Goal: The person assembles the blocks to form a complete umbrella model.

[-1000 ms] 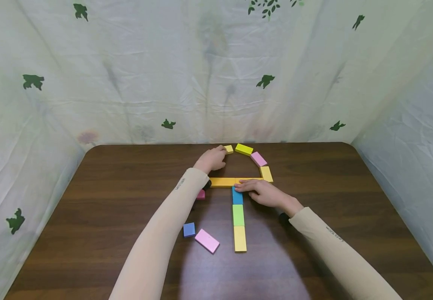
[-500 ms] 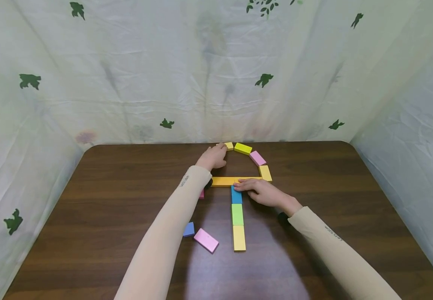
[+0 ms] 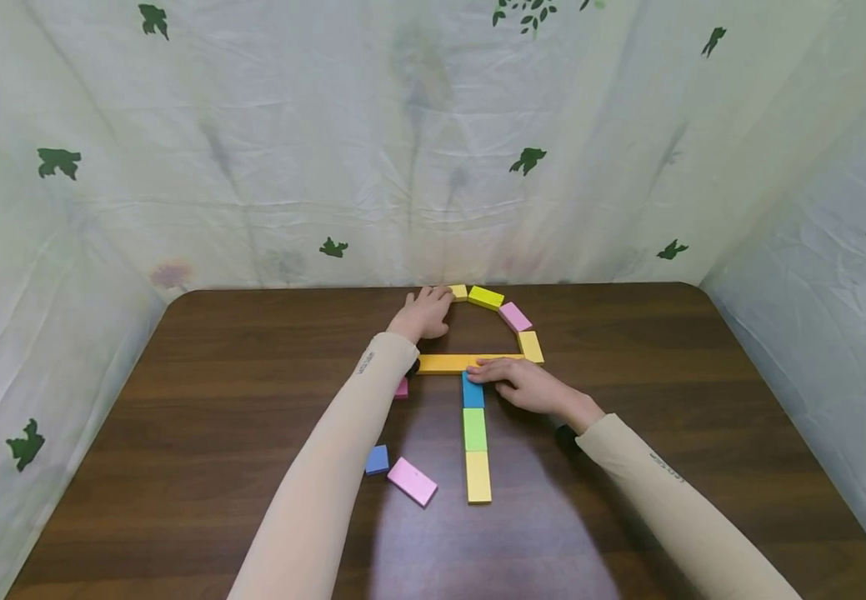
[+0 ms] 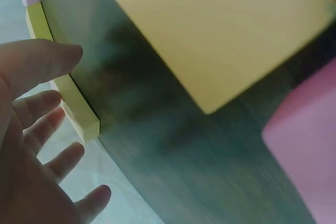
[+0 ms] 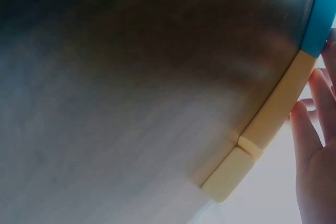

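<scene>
My left hand [image 3: 422, 313] is at the table's far edge, beside a pale yellow block [image 3: 459, 293]. In the left wrist view its fingers spread loosely, with fingertips right at the outer side of that pale yellow block [image 4: 79, 106] and the thumb over the inner side. My right hand [image 3: 532, 385] rests with extended fingers where a row of orange blocks [image 3: 440, 363] meets a blue block [image 3: 473, 391]. Below the blue one lie a green block [image 3: 475, 430] and a yellow block [image 3: 478, 477], end to end. A bright yellow block [image 3: 486, 297], pink block [image 3: 515, 317] and light-orange block [image 3: 530, 347] curve down the right.
Nearer the front lie a small blue block [image 3: 377, 460] and a loose pink block [image 3: 412, 482]. A darker pink block [image 3: 402, 389] is partly hidden by the left sleeve. A white curtain [image 3: 433, 167] hangs behind the brown table [image 3: 628, 350].
My left hand has shifted slightly left and its fingers have spread, while the pale yellow block stays in the curve. The right hand keeps its place.
</scene>
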The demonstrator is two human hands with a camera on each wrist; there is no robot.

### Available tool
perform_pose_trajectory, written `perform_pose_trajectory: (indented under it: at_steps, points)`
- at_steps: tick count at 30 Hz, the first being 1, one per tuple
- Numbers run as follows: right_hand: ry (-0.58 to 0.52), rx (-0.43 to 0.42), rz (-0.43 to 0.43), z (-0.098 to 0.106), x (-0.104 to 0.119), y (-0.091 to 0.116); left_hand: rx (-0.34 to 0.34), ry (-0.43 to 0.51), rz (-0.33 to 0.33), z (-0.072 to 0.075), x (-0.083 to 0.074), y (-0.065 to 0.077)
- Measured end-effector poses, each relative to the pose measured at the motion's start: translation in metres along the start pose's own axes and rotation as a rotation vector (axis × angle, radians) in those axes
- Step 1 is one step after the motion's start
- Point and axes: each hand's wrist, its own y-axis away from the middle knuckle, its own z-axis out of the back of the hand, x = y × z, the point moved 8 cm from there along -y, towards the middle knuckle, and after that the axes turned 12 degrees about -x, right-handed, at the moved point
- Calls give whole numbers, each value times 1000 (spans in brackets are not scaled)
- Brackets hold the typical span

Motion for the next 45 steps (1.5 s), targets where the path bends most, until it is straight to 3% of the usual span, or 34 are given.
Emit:
perform_pose_trajectory:
  at_steps: [9,36,45]
  points:
    - [1,-1,4,-1,-1,0,20,-17,7,3,-2,6]
    - [-12,-7,-1,0,1,0,5,27,-1,-1,2,5]
    - [-6,-13,3,1,0,0,-3,65,1,5,11,12]
